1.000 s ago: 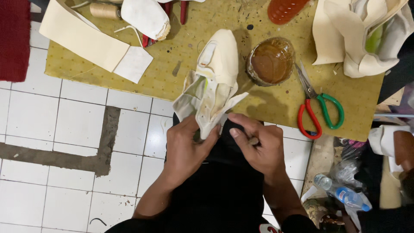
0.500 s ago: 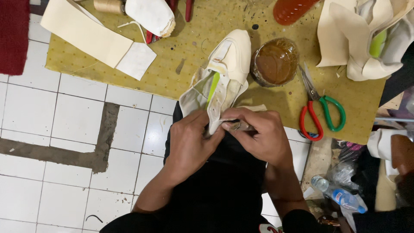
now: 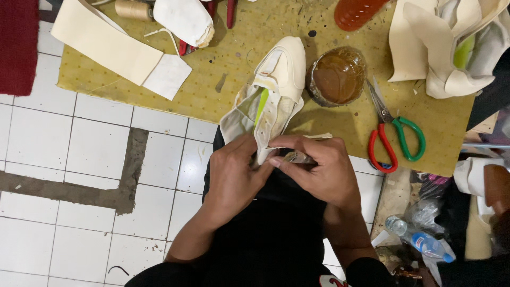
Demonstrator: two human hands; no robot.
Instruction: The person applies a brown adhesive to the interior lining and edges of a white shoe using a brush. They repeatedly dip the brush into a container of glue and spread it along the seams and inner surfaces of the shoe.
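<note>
— Where, the shoe upper (image 3: 271, 93)?
— Half on the yellow board (image 3: 340, 127), toe toward the board's middle, heel end hanging past the near edge and down to both hands. Long axis running from the near edge away toward the far edge, tilted slightly right.

— Which way from the hands?
— Straight ahead and up from them, touching both. Left hand (image 3: 234, 172) pinching the loose cream flap at the heel end from the left; right hand (image 3: 321, 170) meeting it from the right, fingers closed around a small brownish tool (image 3: 297, 157), thumb and forefinger also nipping the flap's edge. Equally near, neither free.

— And nearby?
— Just right of the toe, a round tin of brown glue (image 3: 337, 77), touching or nearly so. Further right, near the near edge, scissors (image 3: 396, 133) with one red and one green loop.

— Counts?
— One upper in hand, one more heap of cream uppers (image 3: 451, 48) at the far right corner. One glue tin. One pair of scissors. One spool of thread (image 3: 133, 9) at the far edge, left. One plastic bottle (image 3: 419, 242) off the board, on the floor to the right.
</note>
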